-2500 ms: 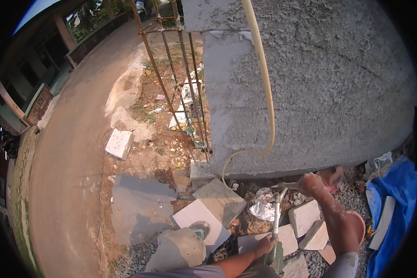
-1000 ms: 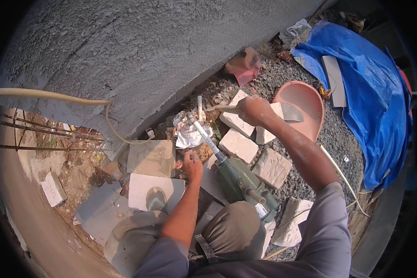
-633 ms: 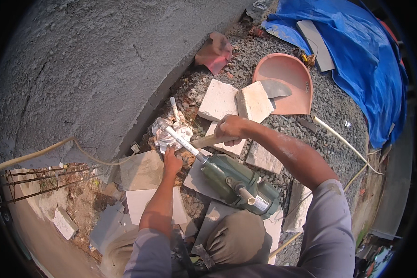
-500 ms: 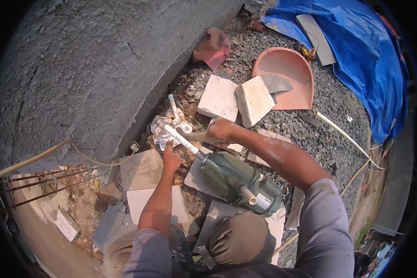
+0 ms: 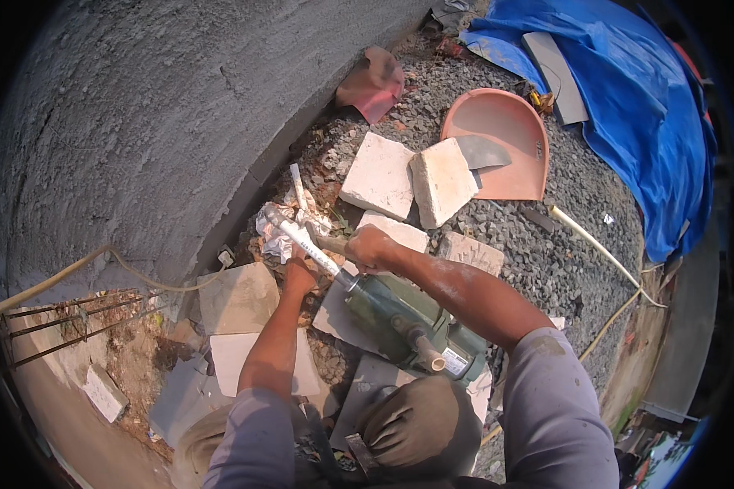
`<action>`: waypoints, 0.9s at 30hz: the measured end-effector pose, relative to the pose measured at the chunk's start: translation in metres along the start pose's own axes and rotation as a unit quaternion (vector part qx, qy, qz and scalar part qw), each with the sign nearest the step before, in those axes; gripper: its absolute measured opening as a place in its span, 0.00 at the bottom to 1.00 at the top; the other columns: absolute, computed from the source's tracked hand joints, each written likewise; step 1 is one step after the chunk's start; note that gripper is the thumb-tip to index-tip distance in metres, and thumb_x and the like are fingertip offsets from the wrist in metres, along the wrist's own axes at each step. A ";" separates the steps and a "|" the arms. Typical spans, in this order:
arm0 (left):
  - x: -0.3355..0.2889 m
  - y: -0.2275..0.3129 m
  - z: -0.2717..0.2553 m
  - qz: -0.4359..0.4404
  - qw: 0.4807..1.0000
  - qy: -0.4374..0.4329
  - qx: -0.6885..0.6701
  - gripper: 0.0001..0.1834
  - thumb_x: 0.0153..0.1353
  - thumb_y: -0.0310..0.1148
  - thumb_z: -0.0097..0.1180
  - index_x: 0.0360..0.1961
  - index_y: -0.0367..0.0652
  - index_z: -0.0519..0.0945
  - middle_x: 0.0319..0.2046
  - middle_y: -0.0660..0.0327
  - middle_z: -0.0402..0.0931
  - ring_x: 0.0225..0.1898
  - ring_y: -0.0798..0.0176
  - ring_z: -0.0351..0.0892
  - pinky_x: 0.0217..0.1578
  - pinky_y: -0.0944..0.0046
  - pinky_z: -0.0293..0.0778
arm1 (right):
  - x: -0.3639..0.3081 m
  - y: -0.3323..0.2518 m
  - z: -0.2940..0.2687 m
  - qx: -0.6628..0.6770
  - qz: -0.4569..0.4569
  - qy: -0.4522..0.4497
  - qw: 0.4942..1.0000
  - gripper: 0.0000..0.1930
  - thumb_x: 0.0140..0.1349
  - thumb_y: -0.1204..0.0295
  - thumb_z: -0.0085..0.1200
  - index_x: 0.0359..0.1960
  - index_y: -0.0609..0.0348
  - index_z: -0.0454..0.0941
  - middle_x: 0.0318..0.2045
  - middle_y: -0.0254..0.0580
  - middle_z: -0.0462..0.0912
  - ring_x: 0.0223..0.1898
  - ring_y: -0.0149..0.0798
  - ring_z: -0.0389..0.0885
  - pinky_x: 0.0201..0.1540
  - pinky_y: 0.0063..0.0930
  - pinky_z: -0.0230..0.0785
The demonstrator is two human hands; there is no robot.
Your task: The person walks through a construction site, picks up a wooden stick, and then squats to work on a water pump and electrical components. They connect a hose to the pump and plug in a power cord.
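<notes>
The right hand (image 5: 369, 248) has its fingers clamped round a flat, brownish bar (image 5: 331, 244), which points left toward a white pipe (image 5: 316, 251); whether bar and pipe touch I cannot tell. The left hand (image 5: 298, 279) is at the pipe's near side, its fingertips partly hidden there — whether they grip it or only rest on it cannot be told.

Just beyond the left fingers lies a crumpled white wrapping (image 5: 272, 241), and a short white tube (image 5: 298, 186) stands up beside it. Just below the right fingers, partly under the forearm, a green pump (image 5: 387, 318) sits tilted, the pipe fixed into its end. A tan slab (image 5: 238, 298) lies left of the left fingers.

Above the right fingers, two pale blocks (image 5: 377, 174) lean together; past them is a pink pan (image 5: 520, 175) with a grey plate (image 5: 483, 151) in it, set on gravel (image 5: 583, 175).

Farthest from the fingers — a blue tarpaulin (image 5: 628, 90) at upper right and a rough grey wall (image 5: 139, 122) at upper left.
</notes>
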State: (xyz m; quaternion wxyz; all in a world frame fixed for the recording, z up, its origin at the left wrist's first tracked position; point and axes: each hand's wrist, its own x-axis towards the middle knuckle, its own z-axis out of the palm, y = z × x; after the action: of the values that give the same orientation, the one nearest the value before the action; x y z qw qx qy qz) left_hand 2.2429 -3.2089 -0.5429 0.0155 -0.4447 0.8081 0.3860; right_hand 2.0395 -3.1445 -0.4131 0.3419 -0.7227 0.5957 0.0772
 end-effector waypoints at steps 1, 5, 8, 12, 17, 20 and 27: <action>-0.002 -0.001 -0.001 0.014 1.000 0.000 0.007 0.37 0.41 0.27 0.57 0.57 0.34 0.63 0.53 0.39 0.66 0.48 0.41 0.71 0.49 0.54 0.69 | -0.010 -0.004 -0.008 0.113 0.085 -0.009 0.990 0.08 0.51 0.71 0.48 0.23 0.61 0.78 0.22 0.49 0.80 0.25 0.42 0.79 0.28 0.32 0.71; 0.000 0.015 -0.011 -0.034 0.993 -0.035 0.106 0.32 0.45 0.31 0.58 0.55 0.37 0.66 0.54 0.42 0.63 0.47 0.43 0.71 0.49 0.55 0.70 | -0.065 -0.022 -0.052 0.181 0.248 0.074 0.949 0.14 0.51 0.65 0.50 0.36 0.62 0.78 0.33 0.53 0.80 0.38 0.49 0.80 0.42 0.37 0.71; -0.002 0.026 -0.009 0.040 0.985 0.027 0.164 0.29 0.50 0.33 0.55 0.55 0.38 0.67 0.50 0.44 0.66 0.46 0.44 0.71 0.48 0.55 0.70 | -0.086 -0.016 -0.058 0.171 0.293 0.083 0.937 0.17 0.52 0.64 0.49 0.37 0.64 0.77 0.38 0.56 0.79 0.42 0.51 0.78 0.44 0.40 0.71; 0.004 0.030 -0.016 0.061 0.973 -0.053 0.215 0.33 0.51 0.34 0.53 0.59 0.38 0.61 0.50 0.41 0.66 0.48 0.42 0.70 0.48 0.52 0.70 | -0.084 -0.012 -0.051 0.122 0.326 0.091 0.933 0.14 0.53 0.68 0.49 0.39 0.62 0.77 0.38 0.54 0.80 0.43 0.49 0.79 0.45 0.39 0.71; 0.016 -0.003 -0.062 0.111 0.854 -0.334 0.382 0.37 0.52 0.36 0.54 0.62 0.39 0.55 0.55 0.38 0.60 0.51 0.40 0.68 0.51 0.52 0.69 | -0.058 -0.019 -0.059 0.074 0.301 0.080 0.947 0.13 0.54 0.70 0.48 0.39 0.59 0.78 0.39 0.48 0.81 0.44 0.45 0.79 0.44 0.36 0.72; 0.000 0.025 -0.104 0.274 0.876 -0.238 0.317 0.31 0.49 0.36 0.58 0.54 0.37 0.67 0.46 0.41 0.71 0.46 0.43 0.73 0.48 0.54 0.70 | -0.067 -0.014 -0.057 0.055 0.300 0.078 0.949 0.12 0.55 0.71 0.48 0.40 0.57 0.79 0.40 0.45 0.81 0.44 0.43 0.80 0.44 0.34 0.72; 0.014 0.009 -0.161 0.145 0.918 -0.259 0.262 0.18 0.53 0.34 0.55 0.45 0.38 0.74 0.47 0.49 0.73 0.47 0.46 0.73 0.46 0.53 0.70 | -0.041 0.003 -0.001 0.017 0.276 0.132 0.952 0.14 0.55 0.71 0.48 0.43 0.51 0.77 0.39 0.42 0.81 0.43 0.41 0.80 0.40 0.34 0.73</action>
State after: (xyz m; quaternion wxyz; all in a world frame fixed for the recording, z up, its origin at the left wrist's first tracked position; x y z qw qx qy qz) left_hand 2.2790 -3.3191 -0.4299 0.2842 -0.1868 0.9038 0.2599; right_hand 2.0253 -3.1122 -0.3922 0.2379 -0.5283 0.8126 0.0627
